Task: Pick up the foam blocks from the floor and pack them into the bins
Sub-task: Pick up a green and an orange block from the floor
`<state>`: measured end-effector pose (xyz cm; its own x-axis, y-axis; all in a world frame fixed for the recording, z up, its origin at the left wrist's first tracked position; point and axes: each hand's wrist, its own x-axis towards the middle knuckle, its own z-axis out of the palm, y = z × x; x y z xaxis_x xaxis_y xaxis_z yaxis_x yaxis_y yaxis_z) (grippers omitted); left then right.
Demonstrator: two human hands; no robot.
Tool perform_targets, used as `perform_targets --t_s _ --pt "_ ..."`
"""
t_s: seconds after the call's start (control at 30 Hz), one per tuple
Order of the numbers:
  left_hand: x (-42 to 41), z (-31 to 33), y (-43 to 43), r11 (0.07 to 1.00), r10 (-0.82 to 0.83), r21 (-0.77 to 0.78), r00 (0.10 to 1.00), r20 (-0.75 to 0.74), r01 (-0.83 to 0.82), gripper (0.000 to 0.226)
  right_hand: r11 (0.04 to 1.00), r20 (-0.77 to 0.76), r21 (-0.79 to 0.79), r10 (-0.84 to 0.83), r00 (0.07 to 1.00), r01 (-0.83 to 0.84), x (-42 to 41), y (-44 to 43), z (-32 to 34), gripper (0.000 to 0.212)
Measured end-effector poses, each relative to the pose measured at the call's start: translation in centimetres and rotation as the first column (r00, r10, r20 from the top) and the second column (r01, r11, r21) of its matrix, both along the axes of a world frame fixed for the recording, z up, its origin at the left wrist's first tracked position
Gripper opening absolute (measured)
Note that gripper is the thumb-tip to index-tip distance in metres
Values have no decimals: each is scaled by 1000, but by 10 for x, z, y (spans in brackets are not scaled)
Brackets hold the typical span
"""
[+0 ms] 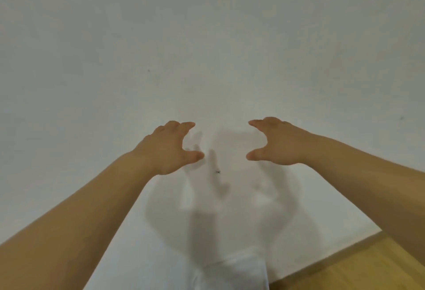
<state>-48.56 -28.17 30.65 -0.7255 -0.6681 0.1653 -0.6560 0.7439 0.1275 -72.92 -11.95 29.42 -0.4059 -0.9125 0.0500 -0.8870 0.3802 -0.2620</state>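
Note:
Both my arms reach forward in front of a plain white wall. My left hand [171, 148] is left of centre, fingers and thumb spread apart, holding nothing. My right hand [274, 141] mirrors it right of centre, also spread and empty. The two hands face each other with a gap between them. No foam block and no bin is in view.
The white wall [207, 48] fills almost the whole view, with shadows of my hands below them. A strip of wooden floor [358, 269] shows at the bottom right. A white object [236, 271] sits at the bottom centre against the wall.

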Motion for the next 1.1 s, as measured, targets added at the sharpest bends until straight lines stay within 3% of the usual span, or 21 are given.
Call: perform_targets --t_s 0.17,0.33,0.47,0.57,0.67,0.73,0.9,1.1 --pt "-47 -27 24 997 58 58 998 -24 -56 90 997 -12 64 49 999 -48 -58 7 -12 99" --pt "-73 -99 66 956 241 181 970 -40 -230 88 957 -37 215 210 977 -197 -98 1 -56 98" --pt "-69 -160 123 856 417 325 908 27 -403 88 834 -67 392 448 891 -390 -106 -2 -101 99" --pt "-44 -202 181 730 551 413 826 116 -545 95 681 -27 513 621 783 -522 -80 2 -140 100" --pt "-7 -236 252 562 692 464 697 190 -685 110 519 49 571 752 657 -636 -34 19 -182 100" --pt "15 -250 297 452 760 505 614 213 -735 102 442 73 583 808 585 -682 -4 31 -202 100" --pt "82 -278 479 32 913 531 241 329 -847 92 60 153 606 970 190 -793 134 112 -238 99" --pt "89 -295 745 -417 901 547 -251 354 -726 92 -380 222 619 924 -310 -687 273 312 -256 96"
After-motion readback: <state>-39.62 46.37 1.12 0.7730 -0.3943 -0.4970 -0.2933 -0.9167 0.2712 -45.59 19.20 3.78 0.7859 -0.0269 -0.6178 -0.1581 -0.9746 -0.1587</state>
